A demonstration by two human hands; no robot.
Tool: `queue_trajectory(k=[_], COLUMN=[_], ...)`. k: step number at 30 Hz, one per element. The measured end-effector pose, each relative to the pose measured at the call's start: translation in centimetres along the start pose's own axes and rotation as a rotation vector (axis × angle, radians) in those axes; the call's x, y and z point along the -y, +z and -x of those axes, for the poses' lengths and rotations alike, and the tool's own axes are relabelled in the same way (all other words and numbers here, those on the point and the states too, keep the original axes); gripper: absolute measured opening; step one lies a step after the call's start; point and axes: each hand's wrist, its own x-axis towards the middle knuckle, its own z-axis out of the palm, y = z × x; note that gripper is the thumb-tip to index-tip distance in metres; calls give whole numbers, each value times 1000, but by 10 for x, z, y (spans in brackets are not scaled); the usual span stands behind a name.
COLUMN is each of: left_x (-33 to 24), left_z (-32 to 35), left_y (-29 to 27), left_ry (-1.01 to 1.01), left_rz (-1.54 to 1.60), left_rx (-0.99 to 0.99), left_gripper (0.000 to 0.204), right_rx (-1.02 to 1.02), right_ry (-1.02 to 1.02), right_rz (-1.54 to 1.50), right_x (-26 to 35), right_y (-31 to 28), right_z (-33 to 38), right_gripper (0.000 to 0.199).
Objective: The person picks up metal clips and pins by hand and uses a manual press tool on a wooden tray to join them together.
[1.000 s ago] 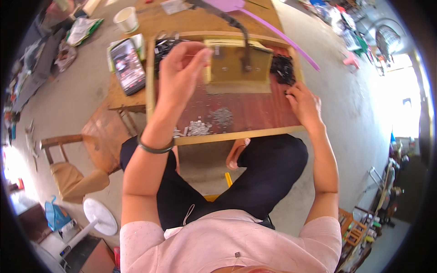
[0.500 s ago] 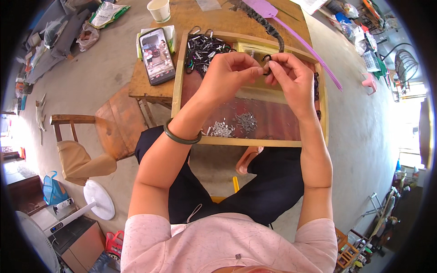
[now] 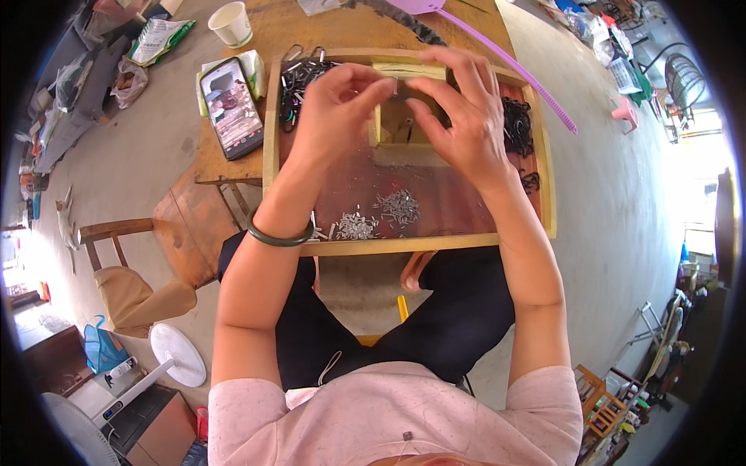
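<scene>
My left hand (image 3: pixel 342 113) hovers over the wooden tray (image 3: pixel 420 246). Its thumb and forefinger are pinched on a small pale piece (image 3: pixel 395 87), too small to name. Just to the right, my right hand (image 3: pixel 466 116) has its fingers spread and curved, with nothing seen in them. Under the hands stands a small open wooden box (image 3: pixel 408 133). Black clips with silver bars (image 3: pixel 303 74) are heaped in the tray's far left corner. Toward the near edge lie a pile of silvery pins (image 3: pixel 357 227) and a pile of darker grey pins (image 3: pixel 399 207).
Black pieces (image 3: pixel 517 128) are heaped at the tray's right side. Left of the tray a phone (image 3: pixel 231 109) leans on a packet, with a paper cup (image 3: pixel 231 25) behind. A purple fly swatter (image 3: pixel 513 66) lies along the far right. A wooden chair (image 3: pixel 194 217) stands at left.
My hands have parted; the black clip that was between their fingertips is gone from them. My right hand has opened. The view has shifted slightly, and the tray's right-hand heap shows more.
</scene>
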Motion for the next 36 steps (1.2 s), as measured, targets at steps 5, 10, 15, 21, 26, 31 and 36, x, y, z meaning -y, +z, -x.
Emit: queue_trajectory(k=[5, 10, 15, 21, 26, 31, 36], left_x=[5, 6, 1, 10, 8, -1, -14], left_z=[-1, 1, 8, 10, 12, 18, 24], left_y=[0, -11, -1, 2, 6, 2, 5], left_ry=[-18, 12, 26, 71, 102, 79, -68], left_rz=[17, 68, 50, 40, -19, -38, -133], left_rx=[7, -59, -39, -12, 26, 47, 312], left_gripper=[17, 17, 17, 19, 21, 22, 20], right_rx=[-111, 112, 848, 977, 1003, 730, 329], right_ry=[62, 202, 315, 527, 550, 915, 936], right_rz=[8, -167, -184, -74, -108, -590, -780], right_x=[-8, 15, 44, 56, 51, 39, 32], right_y=[2, -32, -51, -34, -36, -46, -30], right_z=[3, 22, 54, 58, 54, 35, 32], right_gripper=[24, 12, 20, 19, 17, 16, 9])
